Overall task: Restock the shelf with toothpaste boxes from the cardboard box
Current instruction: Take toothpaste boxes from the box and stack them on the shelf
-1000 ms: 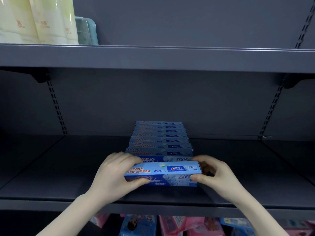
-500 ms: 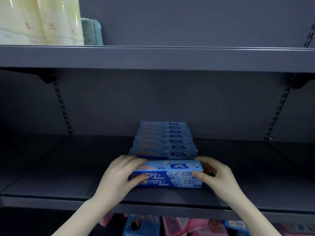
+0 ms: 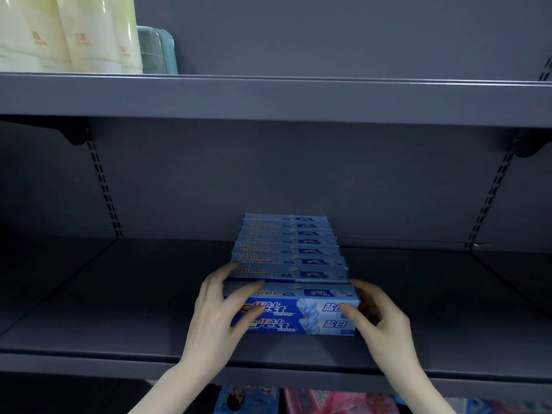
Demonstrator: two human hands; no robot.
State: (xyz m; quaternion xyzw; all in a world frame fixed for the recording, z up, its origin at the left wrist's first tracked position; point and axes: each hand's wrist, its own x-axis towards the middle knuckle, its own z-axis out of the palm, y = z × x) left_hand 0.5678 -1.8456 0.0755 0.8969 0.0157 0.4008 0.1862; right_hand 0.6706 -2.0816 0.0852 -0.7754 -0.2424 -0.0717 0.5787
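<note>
The left hand [image 3: 218,312] grips the left end of the front toothpaste boxes [image 3: 295,309] — fingers curled over the top, thumb on the printed face; the right hand [image 3: 379,321] pinches the right end, thumb in front and fingers behind the end flap. These look like two boxes stacked, standing on the middle shelf [image 3: 119,318] just in front of the row of toothpaste boxes [image 3: 288,249] that runs toward the back panel; the cardboard box is not in view.

The risk, as I judge it, lies in the push: uneven pressure from one hand could skew the pair against the row, or slide the upper box off the lower; a hard shove could also knock the row behind out of line, since it already fans slightly to the right.

Compared with a second ago, the pair sits lower and further in — flat on the shelf and close against the row; the printed front face now shows fully, where earlier the top face tilted toward the camera.
</note>
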